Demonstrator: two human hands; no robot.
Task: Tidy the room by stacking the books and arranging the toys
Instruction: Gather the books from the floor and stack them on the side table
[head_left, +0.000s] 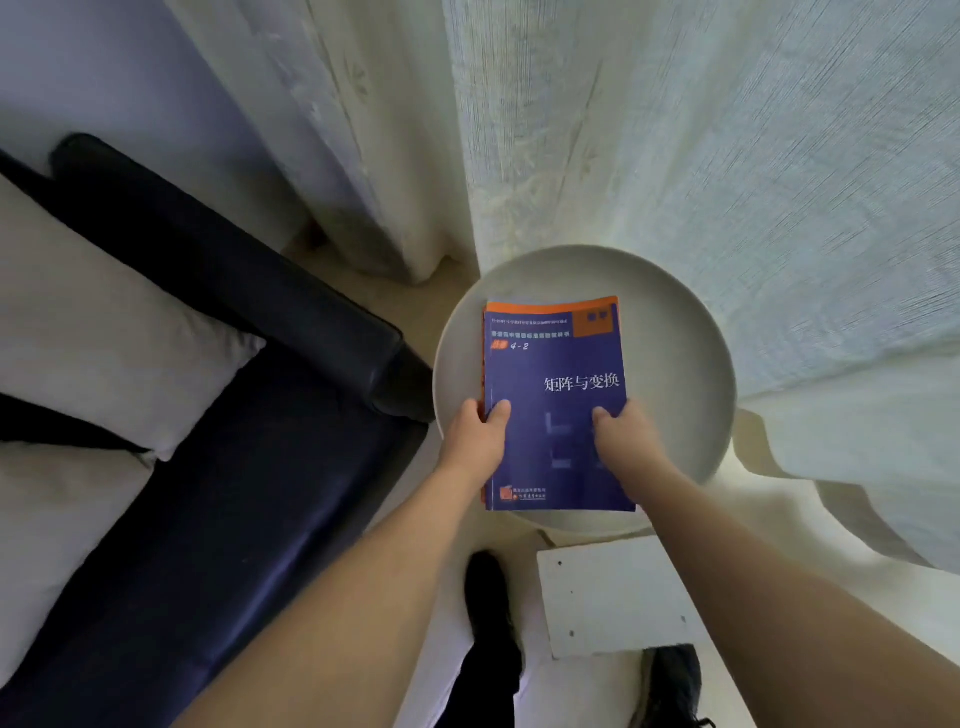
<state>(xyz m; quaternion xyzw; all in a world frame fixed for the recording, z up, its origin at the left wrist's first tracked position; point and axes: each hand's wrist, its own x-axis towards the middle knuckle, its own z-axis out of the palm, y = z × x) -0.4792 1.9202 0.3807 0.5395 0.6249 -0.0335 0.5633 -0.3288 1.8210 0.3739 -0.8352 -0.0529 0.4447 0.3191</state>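
Pale curtains (675, 130) hang across the far side of the room, reaching down behind a round white table (691, 364) that stands in the corner. To the left I see a dark sofa (249, 312) whose arm ends just beside the table's rim; light cushions (93, 332) lie on its seat. A white board (613, 597) with small holes lies on the floor below the table, and two dark shoes (488, 587) show at the lower edge, one partly hidden under the board's corner.

The book (556, 405), blue with an orange band along its top and spine, lies on or just over the table, cover up, its near edge reaching past the table's near rim. I cannot tell whether it rests fully on the table. An orange edge along its left side suggests further pages or a second book beneath; I cannot tell which.

My left hand (472, 441) grips the book's left edge, thumb on the cover, fingers curled round the spine side. My right hand (623, 441) grips the lower right part, thumb pressed on the cover, its fingers hidden beneath. Both forearms reach in from the bottom of the view, bare to the frame's edge.
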